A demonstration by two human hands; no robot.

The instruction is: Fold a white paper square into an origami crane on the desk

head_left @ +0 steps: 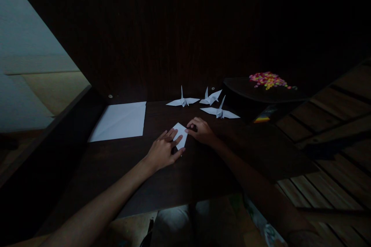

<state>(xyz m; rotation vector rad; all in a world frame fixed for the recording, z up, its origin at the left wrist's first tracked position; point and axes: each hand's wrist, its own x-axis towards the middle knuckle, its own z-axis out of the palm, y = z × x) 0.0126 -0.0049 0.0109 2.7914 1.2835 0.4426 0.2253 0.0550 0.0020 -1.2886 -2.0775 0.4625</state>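
Note:
A small folded piece of white paper point(180, 143) lies on the dark tabletop in front of me. My left hand point(164, 150) rests on it with the fingers spread, pressing its left and lower parts flat. At the paper's right edge is my right hand point(201, 132), its fingers curled and its thumb and index finger close together on the edge. Just beyond my hands stand three folded white paper cranes: one on the left point(183, 102), one at the back point(210, 98) and one nearer on the right point(220, 113).
White paper sheets point(120, 121) lie to the left. On a raised dark corner shelf point(237, 85) at the right sits a heap of small colourful pieces point(269, 80). A dark panel point(174, 27) rises behind the table, and a low side board point(58, 131) borders its left.

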